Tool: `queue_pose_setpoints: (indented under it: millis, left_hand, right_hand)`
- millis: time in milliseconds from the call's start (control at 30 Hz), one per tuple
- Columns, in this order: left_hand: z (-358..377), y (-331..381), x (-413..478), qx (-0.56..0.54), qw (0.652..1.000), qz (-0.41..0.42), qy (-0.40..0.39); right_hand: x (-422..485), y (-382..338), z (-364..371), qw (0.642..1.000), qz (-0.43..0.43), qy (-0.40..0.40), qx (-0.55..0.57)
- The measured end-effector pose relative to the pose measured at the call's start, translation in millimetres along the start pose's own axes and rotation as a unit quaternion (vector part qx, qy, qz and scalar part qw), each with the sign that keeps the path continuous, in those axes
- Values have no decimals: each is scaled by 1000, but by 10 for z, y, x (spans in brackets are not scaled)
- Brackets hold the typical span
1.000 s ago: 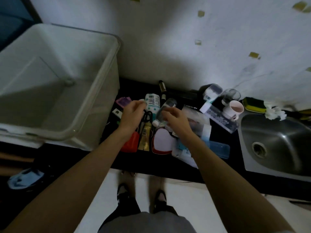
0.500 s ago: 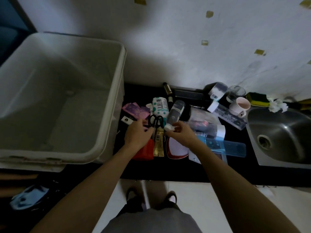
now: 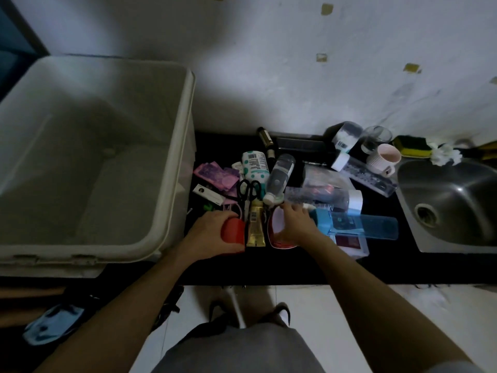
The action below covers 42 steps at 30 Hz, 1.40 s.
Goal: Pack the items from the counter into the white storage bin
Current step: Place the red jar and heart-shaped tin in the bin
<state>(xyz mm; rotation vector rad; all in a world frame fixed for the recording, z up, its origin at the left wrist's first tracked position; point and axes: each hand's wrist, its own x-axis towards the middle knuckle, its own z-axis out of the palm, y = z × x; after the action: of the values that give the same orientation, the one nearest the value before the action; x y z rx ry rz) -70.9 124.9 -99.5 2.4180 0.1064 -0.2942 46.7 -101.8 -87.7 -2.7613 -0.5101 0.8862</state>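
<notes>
A large white storage bin stands at the left with nothing inside it. A heap of small items lies on the black counter to its right. My left hand grips a red case at the counter's front. My right hand curls round a red-rimmed heart-shaped mirror. Between them lies a gold tube. Behind are black scissors, a clear bottle, a white dotted bottle, pink sachets and a blue case.
A steel sink takes up the right end. A pink cup, a glass, a clear box and a sponge stand behind it. The white wall rises close behind the counter. Tiled floor and my feet show below.
Both hands have drawn back from the scissors and bottle toward the counter's front. The left now grips the red case, and the right has closed on the heart-shaped mirror.
</notes>
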Motion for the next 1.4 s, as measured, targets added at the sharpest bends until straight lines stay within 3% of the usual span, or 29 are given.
queue_pose_setpoints:
  millis: [200,300,500,867,1033,1400]
  left_hand:
    - [23,-128,8,105,992,28,-65]
    - [80,-161,0,123,990,36,-50]
    - [195,-170,-31,24,1000,-11,7]
    - [260,-154,-100,16,999,-28,31]
    - [241,-167,-133,11,999,-42,22]
    - [202,-111,-118,-3,998,-60,15]
  right_hand:
    - [-27,38,100,994,-17,15,-111]
    - [-48,64,150,986,-40,42,-157]
    - [-126,88,273,977,-58,68,-196]
    - [-171,-130,331,975,-11,96,-199]
    - [-156,-133,369,968,-17,154,-197]
    - [-190,-157,204,982,-10,128,-136]
